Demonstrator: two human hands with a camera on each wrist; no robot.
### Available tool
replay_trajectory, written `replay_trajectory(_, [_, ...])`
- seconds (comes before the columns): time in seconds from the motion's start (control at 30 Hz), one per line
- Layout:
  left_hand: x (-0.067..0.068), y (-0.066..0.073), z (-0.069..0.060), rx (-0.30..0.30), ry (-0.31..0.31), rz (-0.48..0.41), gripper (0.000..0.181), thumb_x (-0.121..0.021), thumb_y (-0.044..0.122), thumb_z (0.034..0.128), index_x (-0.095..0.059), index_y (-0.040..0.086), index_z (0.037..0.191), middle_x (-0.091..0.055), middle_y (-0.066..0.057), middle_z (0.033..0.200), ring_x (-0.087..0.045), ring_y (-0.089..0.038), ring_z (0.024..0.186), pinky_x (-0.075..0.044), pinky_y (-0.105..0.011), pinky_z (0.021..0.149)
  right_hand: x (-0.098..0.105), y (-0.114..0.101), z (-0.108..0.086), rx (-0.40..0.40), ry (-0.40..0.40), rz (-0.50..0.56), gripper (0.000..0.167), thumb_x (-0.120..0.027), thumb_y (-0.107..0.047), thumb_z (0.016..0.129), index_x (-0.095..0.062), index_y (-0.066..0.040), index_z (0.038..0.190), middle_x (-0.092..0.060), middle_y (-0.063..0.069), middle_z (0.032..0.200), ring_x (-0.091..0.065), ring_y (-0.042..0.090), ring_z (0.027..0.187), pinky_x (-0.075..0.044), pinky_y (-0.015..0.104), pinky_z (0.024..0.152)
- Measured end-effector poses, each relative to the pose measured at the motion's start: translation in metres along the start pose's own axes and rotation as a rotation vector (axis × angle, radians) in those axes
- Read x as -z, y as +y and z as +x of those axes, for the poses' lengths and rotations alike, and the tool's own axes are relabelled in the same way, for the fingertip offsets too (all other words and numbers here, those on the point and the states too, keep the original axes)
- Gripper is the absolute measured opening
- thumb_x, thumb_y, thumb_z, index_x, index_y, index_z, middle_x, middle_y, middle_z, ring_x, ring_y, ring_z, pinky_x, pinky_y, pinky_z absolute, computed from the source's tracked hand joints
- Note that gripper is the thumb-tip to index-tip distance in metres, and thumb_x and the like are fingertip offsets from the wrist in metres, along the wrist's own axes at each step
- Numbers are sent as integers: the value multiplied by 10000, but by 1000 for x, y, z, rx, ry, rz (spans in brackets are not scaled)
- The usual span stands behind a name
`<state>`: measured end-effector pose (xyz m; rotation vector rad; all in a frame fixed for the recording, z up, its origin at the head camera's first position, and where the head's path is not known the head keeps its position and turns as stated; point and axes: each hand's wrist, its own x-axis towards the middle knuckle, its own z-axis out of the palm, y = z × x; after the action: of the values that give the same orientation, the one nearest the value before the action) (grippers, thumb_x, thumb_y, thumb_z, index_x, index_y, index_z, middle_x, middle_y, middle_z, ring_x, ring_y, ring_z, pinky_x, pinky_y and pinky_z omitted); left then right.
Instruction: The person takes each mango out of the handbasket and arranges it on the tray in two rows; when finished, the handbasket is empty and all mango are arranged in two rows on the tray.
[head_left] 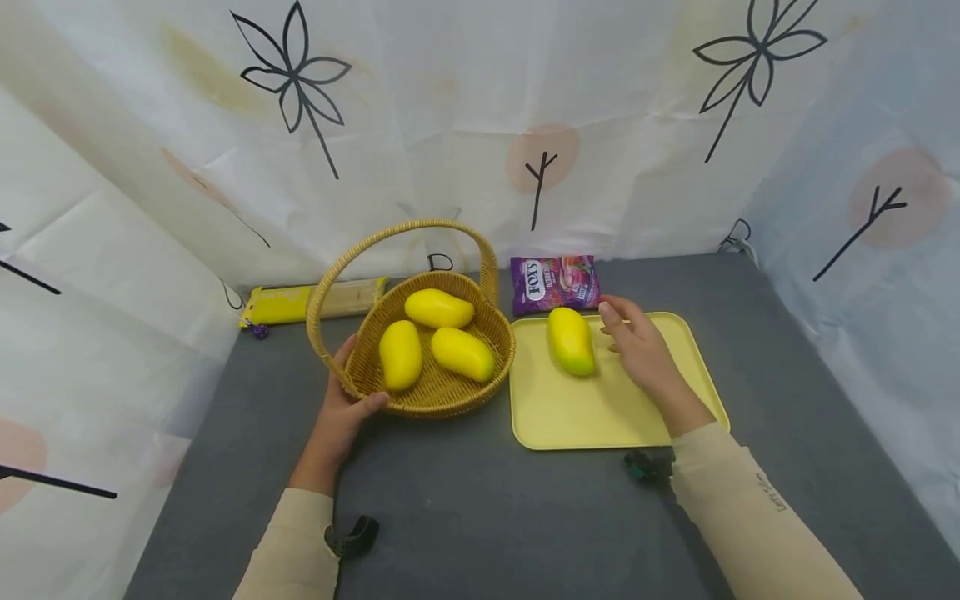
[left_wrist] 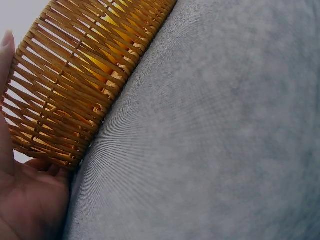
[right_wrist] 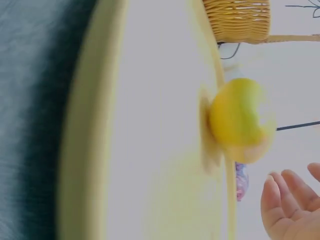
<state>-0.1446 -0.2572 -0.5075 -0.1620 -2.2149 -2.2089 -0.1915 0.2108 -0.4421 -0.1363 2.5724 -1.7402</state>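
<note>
A wicker basket with a tall handle holds three yellow mangoes. The left hand grips its left rim, thumb over the edge; in the left wrist view the hand is against the woven side. On the yellow tray lies one yellow-green mango. Just right of this mango, the right hand hovers over the tray, fingers relaxed and not touching it. The right wrist view shows a gap between the mango and the hand.
A purple candy packet lies behind the tray. At the back left, behind the basket, is a yellow packet with a clear section. A patterned white curtain stands around the grey table.
</note>
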Motion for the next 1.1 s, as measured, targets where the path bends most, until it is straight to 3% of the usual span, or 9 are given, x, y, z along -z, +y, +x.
replay_trajectory(0.33, [1,0,-1,-1,-7,-8,1002,-720,-66,1012,-171,317,1758,-211,-72,1754,-287,-313,1549,-389,-237,1107,4,-19,-4,140,-30,85,641,-312,-443,1206,-349,-15,1681,-472,298,1565,-540,466,1343,-436,651,1084])
replay_trajectory(0.57, [1,1,-1,-3,-5,10,1001,-701,-89,1010,-176,317,1759,-210,-42,1760,-275,-305,1559,-377,-236,1111,0,-29,-8,273,-97,248,676,-280,-482,1197,-364,-13,1676,-502,292,1512,-558,464,1291,-522,414,1014])
replay_trajectory(0.73, [1,-2,0,-1,-13,1,1000,-702,-85,1012,-180,330,1757,-214,-48,1760,-275,-309,1561,-378,-235,1110,-8,-37,-11,323,-182,396,751,-354,-542,1174,-343,21,1671,-503,306,1507,-548,487,1270,-528,416,981])
replay_trajectory(0.93, [0,-2,0,-8,-20,-8,999,-711,-77,1013,-178,321,1758,-217,-59,1759,-285,-316,1553,-387,-241,1106,-20,-47,-12,313,-303,375,725,-589,-403,1135,-294,-60,1701,-461,292,1558,-497,543,1336,-522,376,1011])
replay_trajectory(1.1, [1,-1,1,-18,-15,-15,995,-698,-102,1009,-189,313,1756,-225,-51,1756,-291,-309,1546,-388,-250,1111,-38,-53,-13,322,-384,351,842,-713,-386,1082,-261,-61,1714,-438,287,1569,-484,521,1365,-521,365,1040])
